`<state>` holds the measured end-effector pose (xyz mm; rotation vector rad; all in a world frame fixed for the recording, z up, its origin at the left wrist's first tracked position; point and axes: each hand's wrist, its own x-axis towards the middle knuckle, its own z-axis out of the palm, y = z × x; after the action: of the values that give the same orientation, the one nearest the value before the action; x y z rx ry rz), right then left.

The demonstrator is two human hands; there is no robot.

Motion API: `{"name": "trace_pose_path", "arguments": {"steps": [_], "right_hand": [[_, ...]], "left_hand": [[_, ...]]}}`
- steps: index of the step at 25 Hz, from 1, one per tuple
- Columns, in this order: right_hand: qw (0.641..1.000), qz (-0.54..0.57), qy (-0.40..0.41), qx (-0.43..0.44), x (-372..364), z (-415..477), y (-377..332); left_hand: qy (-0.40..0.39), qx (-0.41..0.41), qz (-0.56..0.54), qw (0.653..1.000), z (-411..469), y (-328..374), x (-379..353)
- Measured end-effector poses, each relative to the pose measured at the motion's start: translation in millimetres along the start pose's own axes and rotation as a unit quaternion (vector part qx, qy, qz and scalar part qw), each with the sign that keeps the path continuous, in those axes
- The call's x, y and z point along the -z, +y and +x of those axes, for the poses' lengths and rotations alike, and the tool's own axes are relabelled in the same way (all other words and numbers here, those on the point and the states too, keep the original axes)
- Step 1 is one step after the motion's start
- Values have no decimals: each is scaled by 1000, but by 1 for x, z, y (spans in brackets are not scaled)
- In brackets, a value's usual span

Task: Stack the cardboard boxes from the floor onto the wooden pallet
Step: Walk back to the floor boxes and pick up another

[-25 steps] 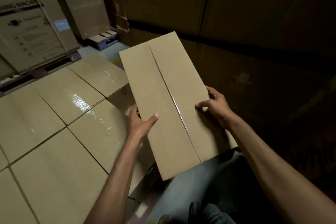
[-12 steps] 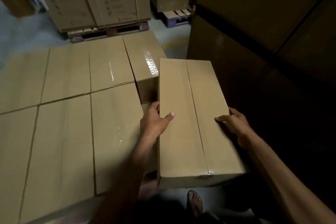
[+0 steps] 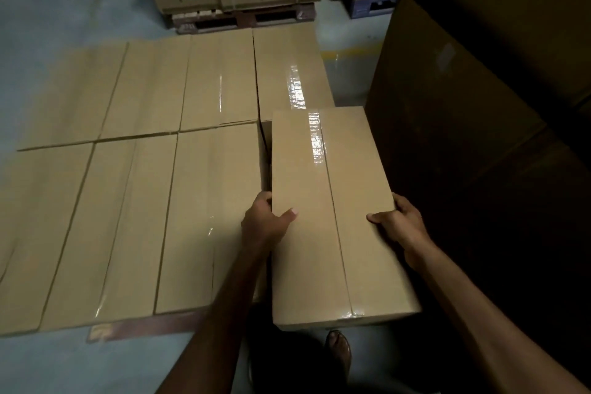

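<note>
Head view: both my arms reach forward and down, forearms bare. My left hand [image 3: 268,221] grips the left long edge of the cardboard box [image 3: 332,233], thumb flat on the top face, fingers wrapped down the side. My right hand [image 3: 399,224] grips the right long edge the same way, thumb on top, fingers curled over the side. Both hands sit about mid-length, the box between them, taped seam running away from me.

The box is at the near right corner of the wooden pallet [image 3: 153,325], just beside the layer of stacked boxes [image 3: 160,169], its near end past the pallet's near edge. Can't tell if it rests on anything. A tall dark carton [image 3: 479,105] is close on the right. My foot [image 3: 338,349] is on the floor [image 3: 48,9] just below the box's near end.
</note>
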<state>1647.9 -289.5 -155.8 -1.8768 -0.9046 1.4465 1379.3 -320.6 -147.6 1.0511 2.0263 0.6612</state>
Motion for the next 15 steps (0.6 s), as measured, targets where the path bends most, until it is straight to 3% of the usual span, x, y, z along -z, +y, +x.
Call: {"name": "trace_pose_path", "arguments": {"steps": [7,15], "right_hand": [[998,-15,-53,3,-41,45,35],[998,-3,-67,-11,-62,104,67]], "left_hand": [[58,38,50,996,48,-43,-8],[77,6,37,996,92,-69,-33]]}}
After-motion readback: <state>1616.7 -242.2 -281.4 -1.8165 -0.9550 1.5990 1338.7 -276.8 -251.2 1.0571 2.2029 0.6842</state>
